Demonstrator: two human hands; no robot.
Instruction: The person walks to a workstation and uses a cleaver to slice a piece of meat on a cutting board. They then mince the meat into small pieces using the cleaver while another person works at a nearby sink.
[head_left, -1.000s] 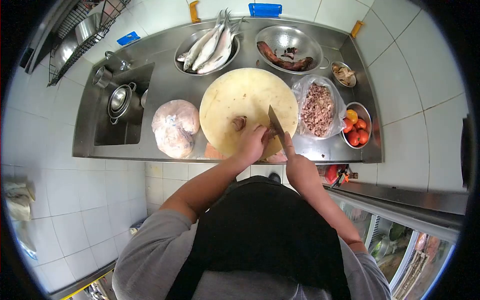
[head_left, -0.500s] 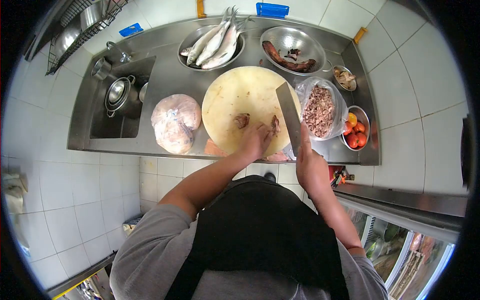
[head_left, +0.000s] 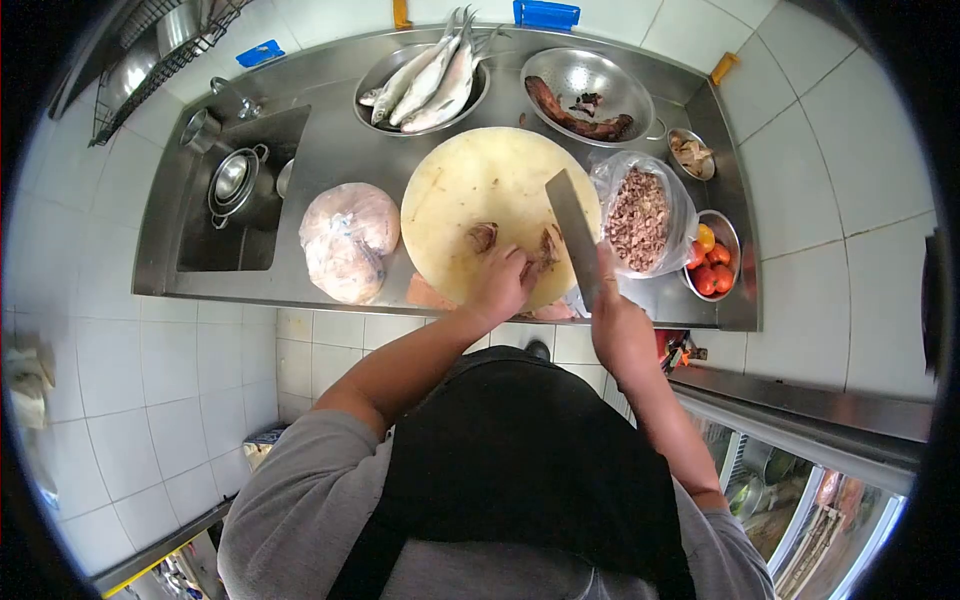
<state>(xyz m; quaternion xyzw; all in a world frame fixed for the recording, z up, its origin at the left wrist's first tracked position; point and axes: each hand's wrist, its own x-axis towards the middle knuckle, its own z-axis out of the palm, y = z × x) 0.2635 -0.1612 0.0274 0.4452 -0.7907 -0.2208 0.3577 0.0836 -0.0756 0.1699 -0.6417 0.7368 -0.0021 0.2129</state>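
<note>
A wide cleaver point(head_left: 573, 225) is gripped in my right hand point(head_left: 622, 335), its blade over the right side of the round cutting board point(head_left: 470, 180). My left hand point(head_left: 503, 283) rests on the board's lower part, fingers bent against a small dark piece of meat point(head_left: 549, 245) just left of the blade. Another dark chunk point(head_left: 483, 237) lies by itself above my left hand. Right of the cleaver, a bowl lined with a plastic bag holds chopped meat point(head_left: 638, 220).
Whole fish point(head_left: 435, 85) fill a bowl at the back. A colander point(head_left: 590, 75) holds a long dark meat strip. Tomatoes point(head_left: 712, 268) and a small bowl point(head_left: 692, 155) stand at the right. A bagged bundle point(head_left: 350, 242) sits between board and sink point(head_left: 225, 240).
The cleaver's blade has shifted slightly left on the board, close to the meat piece. My left hand has moved a little left.
</note>
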